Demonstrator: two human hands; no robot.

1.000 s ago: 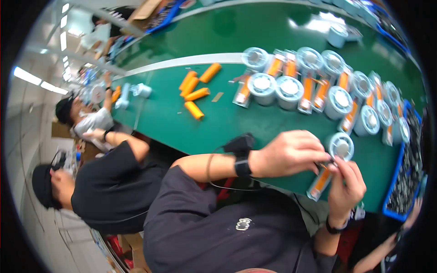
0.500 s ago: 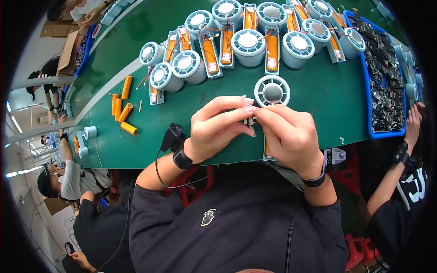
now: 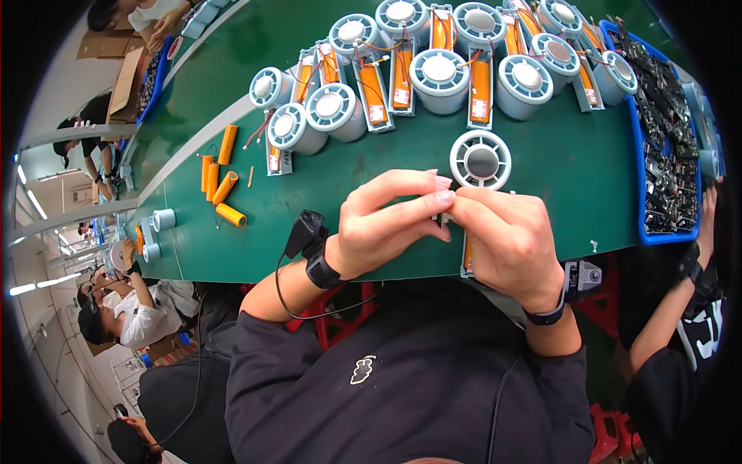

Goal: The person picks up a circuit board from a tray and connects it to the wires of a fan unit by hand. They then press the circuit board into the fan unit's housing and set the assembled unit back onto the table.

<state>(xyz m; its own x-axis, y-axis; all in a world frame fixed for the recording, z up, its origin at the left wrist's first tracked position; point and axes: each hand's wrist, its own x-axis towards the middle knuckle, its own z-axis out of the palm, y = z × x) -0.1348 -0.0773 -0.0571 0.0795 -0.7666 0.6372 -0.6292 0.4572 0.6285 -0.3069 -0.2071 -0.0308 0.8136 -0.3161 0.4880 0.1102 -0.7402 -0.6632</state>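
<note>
My left hand and my right hand meet over the table, fingertips pinched together. Between them is a small dark board-like piece, mostly covered by the fingers. Just beyond the fingertips lies a light-blue fan-like unit with a round spoked head and a silver centre. Its handle runs toward me under my right hand, where an orange battery partly shows. I cannot make out the piece's far side or any wires in my fingers.
Several similar light-blue units with orange batteries crowd the table's far side. Loose orange batteries lie at left. At right stands a blue tray full of dark circuit boards. A co-worker's arm reaches in beside it.
The table and its contents sit slightly farther right in the picture. Both hands keep their pinch, and less of the small piece shows between the fingers.
</note>
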